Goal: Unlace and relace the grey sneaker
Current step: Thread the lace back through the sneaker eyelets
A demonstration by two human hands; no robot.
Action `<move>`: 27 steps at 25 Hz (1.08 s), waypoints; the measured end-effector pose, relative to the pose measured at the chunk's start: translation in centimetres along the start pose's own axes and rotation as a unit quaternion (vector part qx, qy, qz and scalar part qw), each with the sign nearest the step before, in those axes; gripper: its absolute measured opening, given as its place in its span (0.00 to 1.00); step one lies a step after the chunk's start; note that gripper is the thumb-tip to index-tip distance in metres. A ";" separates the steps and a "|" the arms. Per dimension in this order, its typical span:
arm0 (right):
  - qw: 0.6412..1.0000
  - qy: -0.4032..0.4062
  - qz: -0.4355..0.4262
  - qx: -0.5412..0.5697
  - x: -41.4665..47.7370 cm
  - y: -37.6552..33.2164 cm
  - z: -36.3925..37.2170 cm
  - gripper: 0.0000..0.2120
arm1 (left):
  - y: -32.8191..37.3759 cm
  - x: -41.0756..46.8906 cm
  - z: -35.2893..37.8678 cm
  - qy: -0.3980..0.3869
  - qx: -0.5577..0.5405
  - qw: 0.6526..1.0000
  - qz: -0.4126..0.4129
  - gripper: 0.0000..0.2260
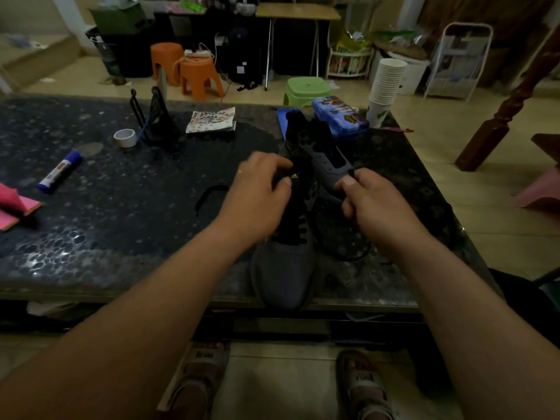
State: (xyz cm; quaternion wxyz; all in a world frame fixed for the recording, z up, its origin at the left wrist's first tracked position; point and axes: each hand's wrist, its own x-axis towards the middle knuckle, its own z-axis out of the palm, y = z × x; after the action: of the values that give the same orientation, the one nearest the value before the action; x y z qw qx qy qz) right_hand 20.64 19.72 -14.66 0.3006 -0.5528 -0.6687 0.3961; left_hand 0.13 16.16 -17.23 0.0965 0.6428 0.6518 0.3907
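Head view: grey sneaker (285,277) lies on the dark speckled worktop (121,222), toe at the near edge & pointing at the person, heel away.

Left hand (257,192) is curled over the black tongue (298,177), thumb pinching it right by the yellow logo. Right hand (372,204) grips the end of the grey eyelet flap (330,159) on the shoe's right side, thumb on top, fingers tucked under; can't tell if it has lace in it too.

Black lace (342,253) crosses the lower eyelets only; upper holes on the flap are bare. One slack loop lies on the worktop just right of the shoe, a 2nd loose end curls left of the left hand.

Elsewhere on the worktop:
- far left: tape roll (125,137), glue stick (60,171), pink cloth (15,207)
- back, middle: black wire stand (157,116) w/ a patterned booklet (212,120) beside it
- back right, behind the heel: blue pencil case (339,116), stack of paper cups (388,83)
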 end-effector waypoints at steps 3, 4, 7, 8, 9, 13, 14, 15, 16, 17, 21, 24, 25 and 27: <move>0.998 -0.033 -0.054 -0.025 0.6 -0.7 0.8 0.13 | 0.3 3.0 -1.1 -0.042 0.030 0.998 -0.033 0.08; 0.996 -0.048 -0.072 -0.015 0.8 -0.9 1.0 0.12 | 0.9 3.7 -1.3 -0.073 0.027 0.997 -0.030 0.12; 0.992 -0.085 -0.084 0.031 1.2 -1.4 1.4 0.14 | 2.1 4.5 -1.5 -0.179 -0.063 0.980 -0.057 0.21; 0.991 -0.096 -0.086 0.033 1.3 -1.4 1.5 0.14 | 2.0 4.5 -1.5 -0.194 -0.111 0.972 -0.070 0.18; 0.990 -0.109 -0.088 0.033 1.4 -1.3 1.7 0.13 | 1.8 4.4 -1.6 -0.198 -0.157 0.964 -0.087 0.14; 0.986 -0.152 -0.060 0.045 1.4 -1.1 2.2 0.12 | 1.8 4.0 -1.0 -0.159 -0.267 0.943 -0.118 0.04; 0.986 -0.150 -0.048 0.051 1.3 -1.3 2.4 0.12 | 2.0 3.8 -0.7 -0.143 -0.255 0.950 -0.114 0.04; 0.988 -0.137 -0.035 0.067 1.2 -1.4 2.5 0.12 | 2.1 3.6 -0.5 -0.121 -0.232 0.960 -0.105 0.04; 0.989 -0.114 -0.019 0.095 1.1 -1.4 2.6 0.12 | 2.1 3.4 -0.3 -0.098 -0.206 0.969 -0.092 0.04; 0.988 -0.084 -0.003 0.126 1.0 -1.5 2.6 0.13 | 2.0 3.2 -0.3 -0.077 -0.183 0.977 -0.076 0.04; 0.980 -0.013 -0.007 0.199 0.7 -1.7 2.7 0.13 | 2.4 2.2 -0.2 -0.111 -0.114 0.987 -0.003 0.04; 0.963 0.017 0.013 0.270 0.9 -1.6 2.9 0.09 | 2.1 2.4 -0.3 -0.118 -0.045 0.991 0.036 0.05; 0.955 0.020 0.026 0.295 1.2 -1.5 2.8 0.08 | 1.4 3.1 -0.4 -0.081 -0.016 0.996 0.038 0.05; 0.949 0.006 0.041 0.313 1.6 -1.0 2.6 0.08 | -0.2 4.6 -0.8 -0.038 0.032 0.999 0.007 0.10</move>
State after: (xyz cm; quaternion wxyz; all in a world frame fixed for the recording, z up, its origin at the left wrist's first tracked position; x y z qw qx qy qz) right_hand 17.62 20.75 -15.14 0.4461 -0.4607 -0.4859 0.5938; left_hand -1.25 20.05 -15.07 0.0977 0.6645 0.6552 0.3458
